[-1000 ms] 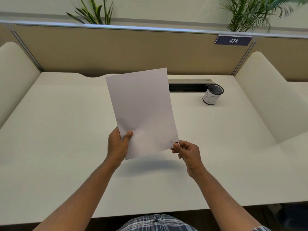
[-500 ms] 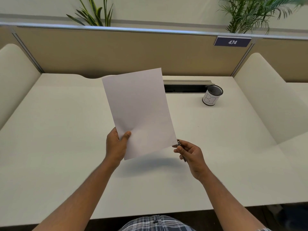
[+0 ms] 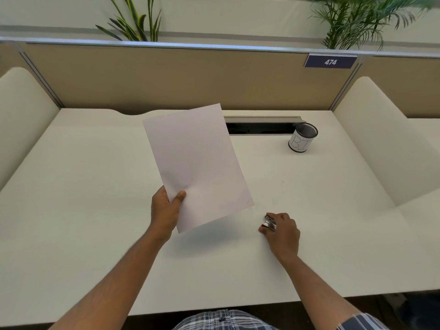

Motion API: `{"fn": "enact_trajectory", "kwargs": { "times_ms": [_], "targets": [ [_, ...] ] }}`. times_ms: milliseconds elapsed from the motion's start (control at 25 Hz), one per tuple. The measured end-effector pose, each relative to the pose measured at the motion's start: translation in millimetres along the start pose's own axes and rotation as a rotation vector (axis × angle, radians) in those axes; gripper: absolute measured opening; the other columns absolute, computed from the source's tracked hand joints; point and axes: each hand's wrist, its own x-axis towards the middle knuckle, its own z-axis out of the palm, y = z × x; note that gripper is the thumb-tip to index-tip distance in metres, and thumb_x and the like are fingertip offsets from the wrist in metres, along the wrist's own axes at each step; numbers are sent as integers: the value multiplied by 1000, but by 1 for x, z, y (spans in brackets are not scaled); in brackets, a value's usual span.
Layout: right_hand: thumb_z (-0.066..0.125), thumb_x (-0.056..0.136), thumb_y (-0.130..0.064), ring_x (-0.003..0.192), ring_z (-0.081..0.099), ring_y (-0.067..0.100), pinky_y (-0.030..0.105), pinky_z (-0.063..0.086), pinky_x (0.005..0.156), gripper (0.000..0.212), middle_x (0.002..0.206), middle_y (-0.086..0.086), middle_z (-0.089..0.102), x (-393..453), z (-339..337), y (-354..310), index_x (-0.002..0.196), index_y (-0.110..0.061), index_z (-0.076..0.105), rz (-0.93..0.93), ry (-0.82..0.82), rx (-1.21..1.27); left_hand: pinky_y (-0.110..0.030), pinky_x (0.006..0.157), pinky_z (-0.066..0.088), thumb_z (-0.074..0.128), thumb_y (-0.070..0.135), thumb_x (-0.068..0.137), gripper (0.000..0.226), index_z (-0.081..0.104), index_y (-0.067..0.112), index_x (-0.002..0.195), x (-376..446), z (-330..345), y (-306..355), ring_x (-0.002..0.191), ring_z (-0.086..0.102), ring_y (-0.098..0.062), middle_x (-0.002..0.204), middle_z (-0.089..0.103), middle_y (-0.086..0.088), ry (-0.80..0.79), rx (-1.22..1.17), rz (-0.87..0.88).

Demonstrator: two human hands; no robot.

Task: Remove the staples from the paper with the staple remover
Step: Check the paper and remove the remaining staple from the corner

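Observation:
A white sheet of paper (image 3: 197,163) is held up above the desk, tilted, by my left hand (image 3: 166,210), which pinches its lower left corner with the thumb on top. A tiny dark mark sits near the paper's lower right corner. My right hand (image 3: 283,231) is lower and to the right of the paper, down at the desk surface, closed on a small metal staple remover (image 3: 270,223) whose jaws stick out to the left of the fingers. The remover is apart from the paper.
A mesh pen cup (image 3: 302,137) with a white label stands at the back right, beside a cable slot (image 3: 259,126) in the white desk (image 3: 83,210). Tan partition panels and padded side dividers enclose the desk. Plants rise behind.
My right hand has left the paper's lower right corner and dropped down and right to the desk with the staple remover. The left hand still holds the paper, lowered slightly.

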Motion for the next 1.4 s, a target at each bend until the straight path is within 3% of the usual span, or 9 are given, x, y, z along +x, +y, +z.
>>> {"fn": "enact_trajectory", "kwargs": {
  "times_ms": [160, 240, 400, 560, 680, 760, 880, 1040, 1400],
  "targets": [
    [87, 73, -34, 114, 59, 26, 45, 45, 95, 63, 120, -4, 63, -5, -2, -4, 132, -26, 65, -53, 33, -26, -42, 89, 57, 66, 13, 95, 27, 65, 17, 121, 3, -1, 0, 101, 70, -24, 112, 73, 1, -29, 20, -44],
    [89, 71, -28, 102, 63, 21, 44, 51, 89, 67, 114, -5, 65, -7, -7, -14, 132, -25, 63, -178, 102, 4, -43, 91, 56, 65, 10, 95, 27, 65, 17, 122, 5, -2, -1, 104, 69, -26, 114, 72, -1, -60, 28, -102],
    [84, 79, -8, 94, 66, 9, 24, 54, 74, 52, 106, -5, 67, -17, -25, -49, 126, -18, 66, -465, 175, 294, -44, 94, 54, 64, 5, 96, 33, 62, 9, 129, 8, -3, -5, 106, 67, -30, 121, 71, -8, -101, 18, -227],
    [76, 81, 6, 86, 67, 15, 29, 54, 70, 29, 96, 0, 69, -15, -31, -62, 102, -13, 76, -697, 282, 276, -40, 87, 54, 62, 5, 96, 25, 66, 12, 120, 6, -5, -4, 99, 69, -26, 120, 71, -10, -156, 39, -311],
    [80, 81, -1, 82, 63, 16, 28, 49, 67, 19, 91, -2, 63, -11, -36, -72, 92, -16, 79, -629, 270, 357, -37, 84, 51, 64, 15, 97, 25, 62, 11, 121, 7, -9, 9, 102, 67, -25, 129, 67, -11, -142, 127, -331],
    [84, 80, -9, 90, 63, 16, 29, 49, 74, 13, 95, -3, 62, -9, -41, -88, 87, -19, 79, -583, 229, 410, -39, 99, 45, 67, 31, 95, 60, 43, 12, 146, 10, -16, 21, 127, 55, -28, 149, 51, -9, -153, 276, -293],
    [83, 83, -19, 91, 69, 9, 32, 54, 79, 6, 91, -10, 71, -7, -52, -113, 83, -20, 77, -555, 87, 508, -38, 114, 36, 64, 42, 95, 65, 39, 22, 151, 4, -20, 49, 143, 41, -19, 156, 42, 2, -226, 564, -10],
    [86, 81, -23, 80, 73, 9, 28, 57, 77, 7, 80, -11, 78, -15, -65, -142, 81, -24, 79, -348, -121, 724, -21, 96, 51, 68, 34, 94, 27, 71, 24, 119, -23, -5, 84, 105, 65, 4, 114, 72, 16, -404, 583, 367],
    [88, 70, -32, 99, 75, 36, 58, 56, 98, 32, 97, 11, 81, -24, -79, -157, 94, -12, 82, -128, -275, 1080, -8, 75, 48, 75, 31, 89, 11, 79, 24, 96, -38, 18, 88, 87, 68, 2, 88, 75, 16, -391, 494, 416]
  ]
}}
